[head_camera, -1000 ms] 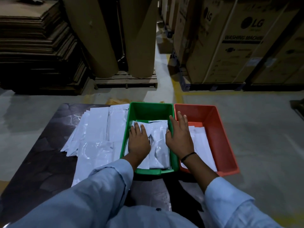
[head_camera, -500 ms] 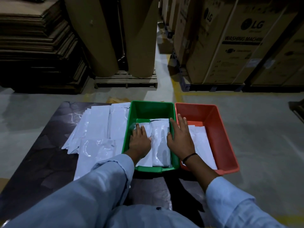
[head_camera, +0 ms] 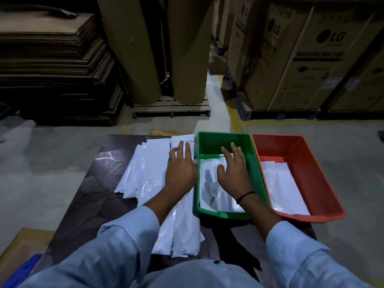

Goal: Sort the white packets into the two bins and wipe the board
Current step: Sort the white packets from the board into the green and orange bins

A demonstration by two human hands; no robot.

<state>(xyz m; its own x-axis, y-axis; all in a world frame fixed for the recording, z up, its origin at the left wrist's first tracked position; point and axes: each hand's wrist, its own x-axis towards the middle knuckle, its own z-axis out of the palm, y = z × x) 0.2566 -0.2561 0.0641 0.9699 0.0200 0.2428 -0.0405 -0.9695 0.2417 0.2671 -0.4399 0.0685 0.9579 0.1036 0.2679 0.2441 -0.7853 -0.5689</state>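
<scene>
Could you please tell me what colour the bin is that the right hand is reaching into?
Green; the head view shows the bin clearly.

dark board, white packets, green bin, red bin
</scene>
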